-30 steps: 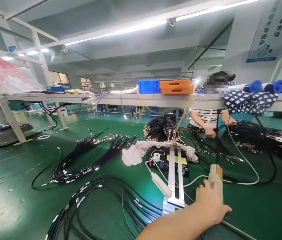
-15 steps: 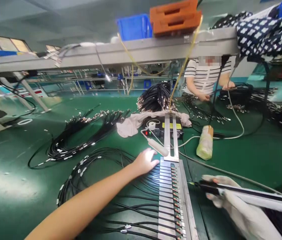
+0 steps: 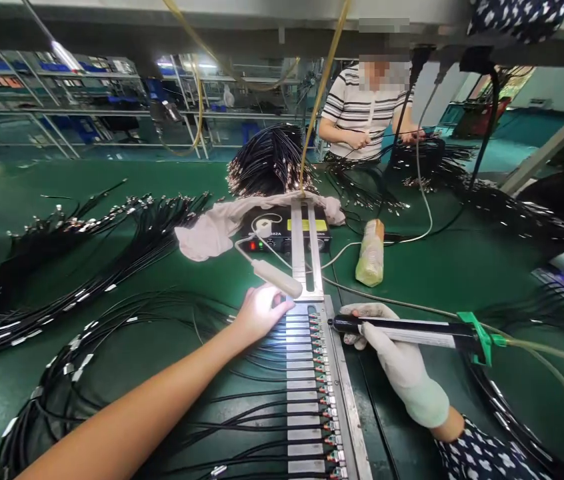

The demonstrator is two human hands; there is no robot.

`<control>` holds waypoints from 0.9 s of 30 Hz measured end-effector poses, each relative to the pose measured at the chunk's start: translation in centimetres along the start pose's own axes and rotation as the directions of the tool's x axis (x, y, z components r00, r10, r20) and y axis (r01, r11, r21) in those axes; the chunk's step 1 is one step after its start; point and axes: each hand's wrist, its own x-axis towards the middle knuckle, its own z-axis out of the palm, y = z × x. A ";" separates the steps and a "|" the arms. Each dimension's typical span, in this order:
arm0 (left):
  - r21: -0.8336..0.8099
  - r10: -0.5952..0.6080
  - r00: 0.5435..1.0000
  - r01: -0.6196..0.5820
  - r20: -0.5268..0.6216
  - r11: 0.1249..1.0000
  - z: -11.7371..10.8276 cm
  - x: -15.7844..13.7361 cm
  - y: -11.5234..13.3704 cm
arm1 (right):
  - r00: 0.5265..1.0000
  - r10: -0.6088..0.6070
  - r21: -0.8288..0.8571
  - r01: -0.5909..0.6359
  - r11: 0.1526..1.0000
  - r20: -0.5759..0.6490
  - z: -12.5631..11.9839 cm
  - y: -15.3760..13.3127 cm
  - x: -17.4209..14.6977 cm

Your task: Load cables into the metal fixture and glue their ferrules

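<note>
My bare left hand (image 3: 261,313) is at the far left corner of a long metal fixture (image 3: 301,393), brightly lit under a slim white lamp (image 3: 277,278). Its thumb is apart from the fingers and touches the metal edge; some fingertips are hidden. My white-gloved right hand (image 3: 397,353) is wrapped around a black glue dispensing syringe (image 3: 412,331) with a green cap and a hose. The syringe's tip points left at the fixture's far right end. Black cables (image 3: 242,417) lie side by side in the fixture, their stripped ends along its right part.
Cable bundles (image 3: 147,240) lie on the green table to the left and a cable pile (image 3: 272,157) behind. A black control box (image 3: 282,233), pinkish cloth (image 3: 207,230) and wrapped bottle (image 3: 371,253) stand beyond the fixture. A co-worker (image 3: 367,113) handles cables across the table.
My right hand has brought the syringe left, from beside the fixture to its far right edge. My left hand stays at the far left corner. The camera has tilted down and turned right.
</note>
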 end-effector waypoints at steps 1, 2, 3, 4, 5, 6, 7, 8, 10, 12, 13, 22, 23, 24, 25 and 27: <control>0.000 -0.002 1.000 0.002 -0.012 1.000 0.0 -0.2 0.1 | 1.000 -0.013 -0.017 0.013 1.000 0.001 -0.1 -0.2 -0.2; -0.001 -0.003 1.000 0.003 -0.022 1.000 0.0 -0.5 0.3 | 1.000 -0.026 -0.034 0.026 0.999 0.002 -0.1 -0.4 -0.3; -0.004 -0.002 1.000 0.002 -0.030 1.000 0.0 -0.8 0.4 | 0.999 -0.039 -0.052 0.039 0.998 0.007 -0.2 -0.6 -0.5; -0.008 -0.001 0.999 0.000 -0.036 1.000 0.0 -1.1 0.5 | 0.999 -0.052 -0.071 0.053 0.996 0.016 -0.2 -0.9 -0.6; -0.013 0.002 0.999 -0.003 -0.040 1.000 -0.1 -1.3 0.6 | 0.998 -0.065 -0.089 0.068 0.994 0.026 -0.2 -1.2 -0.6; -0.019 0.006 0.999 -0.007 -0.044 1.000 -0.1 -1.5 0.6 | 0.996 -0.075 -0.106 0.079 0.991 0.040 -0.2 -1.4 -0.6; -0.023 0.009 0.999 -0.010 -0.051 1.000 -0.1 -1.6 0.6 | 0.994 -0.089 -0.135 0.096 0.986 0.057 -0.2 -1.7 -0.6; -0.026 0.009 0.998 -0.011 -0.063 1.000 0.0 -1.7 0.6 | 0.989 -0.120 -0.174 0.133 0.976 0.081 -0.2 -1.9 -0.4; -0.031 0.003 0.996 -0.006 -0.087 0.999 0.1 -1.9 0.6 | 0.967 -0.219 -0.255 0.245 0.935 0.127 -0.1 -2.2 -0.1; -0.044 -0.002 0.995 -0.003 -0.099 0.999 0.2 -1.9 0.5 | 0.938 -0.306 -0.305 0.344 0.888 0.165 0.0 -2.1 0.1; -0.055 -0.002 0.995 -0.003 -0.098 0.998 0.3 -1.9 0.4 | 0.926 -0.333 -0.316 0.375 0.871 0.179 0.0 -2.0 0.2; -0.129 -0.006 1.000 0.003 -0.026 0.992 0.8 -1.8 -0.4 | 0.892 -0.349 -0.408 0.444 0.798 0.288 -0.5 -1.2 0.1; -0.131 -0.007 1.000 0.004 -0.021 0.991 0.8 -1.8 -0.4 | 0.896 -0.342 -0.415 0.436 0.799 0.283 -0.4 -1.2 0.2; -0.131 -0.011 1.000 0.008 -0.022 0.991 0.7 -1.8 -0.3 | 0.900 -0.340 -0.419 0.430 0.800 0.274 -0.4 -1.2 0.2; -0.131 -0.017 0.999 0.013 -0.029 0.991 0.7 -1.8 -0.3 | 0.901 -0.340 -0.421 0.427 0.800 0.269 -0.4 -1.2 0.1; -0.134 -0.040 0.998 0.033 -0.053 0.990 0.4 -1.9 -0.1 | 0.902 -0.338 -0.428 0.427 0.797 0.270 -0.4 -1.2 0.1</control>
